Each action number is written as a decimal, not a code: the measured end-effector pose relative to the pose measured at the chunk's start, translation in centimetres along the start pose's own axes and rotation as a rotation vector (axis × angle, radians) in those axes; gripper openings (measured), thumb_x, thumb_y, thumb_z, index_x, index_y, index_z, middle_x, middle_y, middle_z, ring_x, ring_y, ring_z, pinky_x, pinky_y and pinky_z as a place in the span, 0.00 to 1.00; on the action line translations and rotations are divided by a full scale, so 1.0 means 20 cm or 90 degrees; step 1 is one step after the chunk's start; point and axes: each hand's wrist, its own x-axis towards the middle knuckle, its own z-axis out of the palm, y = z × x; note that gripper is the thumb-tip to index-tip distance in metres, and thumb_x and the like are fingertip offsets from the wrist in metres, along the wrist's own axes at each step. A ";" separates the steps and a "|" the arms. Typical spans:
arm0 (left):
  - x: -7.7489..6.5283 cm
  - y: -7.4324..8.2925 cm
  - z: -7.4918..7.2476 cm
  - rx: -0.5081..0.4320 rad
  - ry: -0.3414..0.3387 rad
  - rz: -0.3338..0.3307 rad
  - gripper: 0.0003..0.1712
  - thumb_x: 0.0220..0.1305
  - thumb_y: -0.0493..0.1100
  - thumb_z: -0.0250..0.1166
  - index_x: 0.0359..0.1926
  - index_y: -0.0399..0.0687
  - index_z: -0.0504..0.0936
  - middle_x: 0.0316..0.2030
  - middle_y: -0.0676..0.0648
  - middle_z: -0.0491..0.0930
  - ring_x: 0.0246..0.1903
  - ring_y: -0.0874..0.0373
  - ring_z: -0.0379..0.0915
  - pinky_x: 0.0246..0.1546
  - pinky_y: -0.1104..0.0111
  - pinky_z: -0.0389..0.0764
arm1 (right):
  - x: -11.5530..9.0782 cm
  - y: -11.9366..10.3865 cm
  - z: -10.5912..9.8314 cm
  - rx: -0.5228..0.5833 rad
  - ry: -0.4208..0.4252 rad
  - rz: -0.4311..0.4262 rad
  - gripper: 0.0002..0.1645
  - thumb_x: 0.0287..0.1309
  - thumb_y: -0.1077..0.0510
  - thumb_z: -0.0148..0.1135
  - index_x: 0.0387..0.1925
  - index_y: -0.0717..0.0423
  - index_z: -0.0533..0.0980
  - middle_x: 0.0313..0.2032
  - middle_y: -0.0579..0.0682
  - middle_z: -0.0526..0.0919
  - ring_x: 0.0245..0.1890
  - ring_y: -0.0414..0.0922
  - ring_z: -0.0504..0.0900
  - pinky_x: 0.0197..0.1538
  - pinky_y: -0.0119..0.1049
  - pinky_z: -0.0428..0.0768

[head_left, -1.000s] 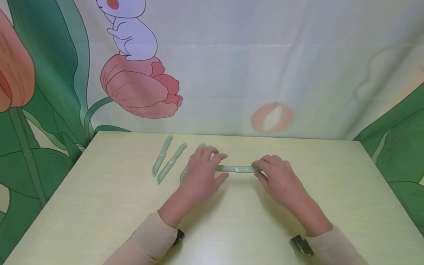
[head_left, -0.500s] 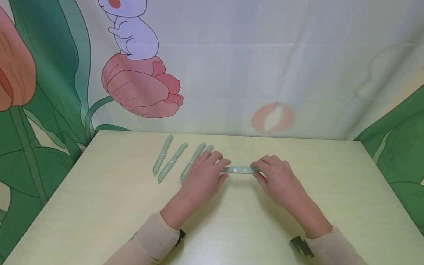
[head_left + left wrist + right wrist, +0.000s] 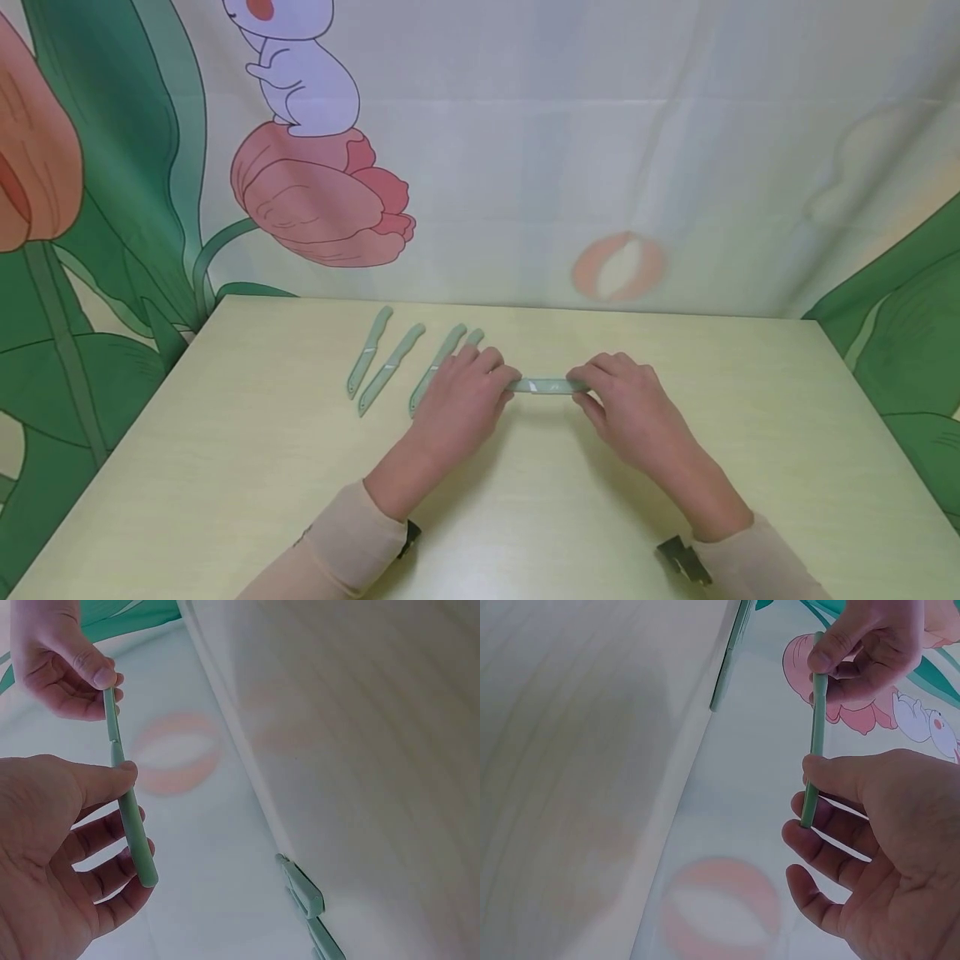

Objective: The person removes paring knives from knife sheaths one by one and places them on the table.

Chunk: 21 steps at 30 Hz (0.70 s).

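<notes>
A light green sheathed paring knife [image 3: 547,386] is held level above the table, stretched between the two hands. My left hand [image 3: 461,404] pinches its handle between thumb and fingers; in the left wrist view the rounded handle [image 3: 136,836] runs down across the fingers. At the sheath end, my right hand [image 3: 633,408] grips with thumb and fingers, the tip covered in the head view. From the right wrist, the sheath [image 3: 816,742] shows edge-on, its end against the fingers.
Several similar green knives lie slanted on the table [image 3: 262,467]: one at far left [image 3: 367,354], one beside it [image 3: 390,371], and others partly behind the left hand, including a knife handle [image 3: 475,336]. A printed curtain [image 3: 487,167] hangs along the back edge.
My left hand, at first spread loosely around the handle, has moved slightly right along it and closed its thumb and fingers into a pinch. The right hand keeps its grip almost unmoved.
</notes>
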 end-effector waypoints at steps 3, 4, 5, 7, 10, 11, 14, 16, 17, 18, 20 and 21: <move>0.00 0.00 0.00 0.001 0.000 -0.002 0.10 0.64 0.38 0.78 0.45 0.50 0.89 0.37 0.50 0.79 0.36 0.50 0.71 0.38 0.63 0.75 | 0.00 0.00 0.00 -0.012 0.000 -0.004 0.14 0.59 0.63 0.79 0.46 0.54 0.86 0.43 0.48 0.86 0.42 0.52 0.83 0.43 0.54 0.81; 0.00 0.00 0.00 0.001 0.000 -0.003 0.10 0.64 0.38 0.78 0.45 0.50 0.89 0.37 0.50 0.79 0.36 0.50 0.71 0.38 0.63 0.75 | 0.00 0.00 0.00 -0.017 0.000 -0.005 0.14 0.59 0.63 0.79 0.46 0.54 0.86 0.43 0.48 0.87 0.42 0.52 0.83 0.43 0.54 0.81; 0.00 0.00 0.00 0.002 -0.001 -0.004 0.10 0.64 0.38 0.78 0.45 0.50 0.89 0.37 0.50 0.79 0.36 0.50 0.71 0.38 0.63 0.75 | 0.00 0.00 0.00 -0.022 -0.001 -0.006 0.14 0.59 0.63 0.79 0.46 0.55 0.86 0.43 0.49 0.86 0.42 0.52 0.83 0.43 0.55 0.82; -0.01 0.00 0.00 0.003 -0.001 -0.005 0.10 0.64 0.38 0.78 0.45 0.50 0.90 0.37 0.50 0.79 0.36 0.50 0.71 0.37 0.63 0.75 | 0.00 0.00 0.00 -0.029 -0.005 -0.004 0.16 0.58 0.62 0.79 0.48 0.55 0.86 0.43 0.49 0.86 0.42 0.53 0.83 0.43 0.55 0.82; -0.01 0.01 0.00 0.004 -0.001 -0.005 0.10 0.63 0.38 0.78 0.45 0.49 0.90 0.37 0.50 0.79 0.36 0.50 0.71 0.37 0.62 0.75 | 0.00 0.00 0.00 -0.035 -0.011 0.001 0.22 0.58 0.59 0.80 0.54 0.56 0.84 0.47 0.51 0.86 0.44 0.54 0.83 0.45 0.56 0.82; -0.01 0.01 0.00 0.004 -0.001 -0.005 0.10 0.63 0.38 0.79 0.45 0.49 0.90 0.37 0.49 0.79 0.36 0.50 0.71 0.37 0.62 0.75 | 0.00 0.00 0.00 -0.034 -0.013 0.004 0.25 0.58 0.58 0.80 0.56 0.56 0.83 0.48 0.51 0.86 0.46 0.55 0.83 0.46 0.57 0.81; -0.01 0.01 0.00 0.011 -0.001 -0.003 0.10 0.63 0.38 0.79 0.45 0.50 0.90 0.36 0.50 0.79 0.36 0.51 0.71 0.37 0.62 0.75 | 0.00 -0.01 0.00 -0.029 -0.013 0.007 0.33 0.59 0.55 0.80 0.65 0.56 0.79 0.54 0.54 0.83 0.52 0.57 0.81 0.50 0.58 0.80; -0.01 0.01 0.00 0.022 -0.006 -0.003 0.10 0.63 0.39 0.79 0.44 0.51 0.90 0.36 0.50 0.79 0.36 0.51 0.70 0.37 0.62 0.74 | 0.00 -0.01 -0.01 -0.025 -0.014 0.004 0.37 0.59 0.55 0.80 0.68 0.55 0.77 0.57 0.55 0.82 0.56 0.58 0.80 0.53 0.59 0.79; -0.01 0.02 0.00 0.030 -0.011 -0.003 0.10 0.63 0.40 0.79 0.44 0.52 0.90 0.36 0.51 0.79 0.35 0.51 0.70 0.37 0.63 0.74 | 0.00 -0.02 -0.01 -0.024 -0.016 0.001 0.39 0.59 0.55 0.80 0.69 0.55 0.76 0.58 0.56 0.81 0.58 0.59 0.79 0.54 0.59 0.79; -0.01 0.02 -0.01 0.037 -0.017 -0.002 0.10 0.63 0.41 0.79 0.44 0.52 0.90 0.36 0.51 0.78 0.35 0.52 0.70 0.36 0.63 0.74 | 0.00 -0.03 -0.01 -0.024 -0.017 -0.004 0.39 0.59 0.55 0.80 0.70 0.55 0.75 0.59 0.56 0.80 0.59 0.59 0.79 0.55 0.59 0.79; -0.01 0.03 -0.01 0.051 -0.028 0.000 0.10 0.62 0.42 0.80 0.44 0.53 0.90 0.35 0.52 0.78 0.35 0.52 0.70 0.35 0.63 0.74 | 0.00 -0.04 0.00 -0.025 -0.022 -0.013 0.40 0.59 0.55 0.81 0.71 0.54 0.75 0.61 0.57 0.80 0.60 0.59 0.78 0.56 0.58 0.79; -0.01 0.04 -0.01 0.057 -0.034 0.000 0.10 0.62 0.42 0.80 0.44 0.54 0.90 0.35 0.52 0.78 0.34 0.52 0.69 0.35 0.63 0.73 | 0.00 -0.05 0.00 -0.025 -0.025 -0.017 0.40 0.59 0.55 0.81 0.71 0.54 0.75 0.61 0.58 0.80 0.61 0.59 0.78 0.56 0.58 0.80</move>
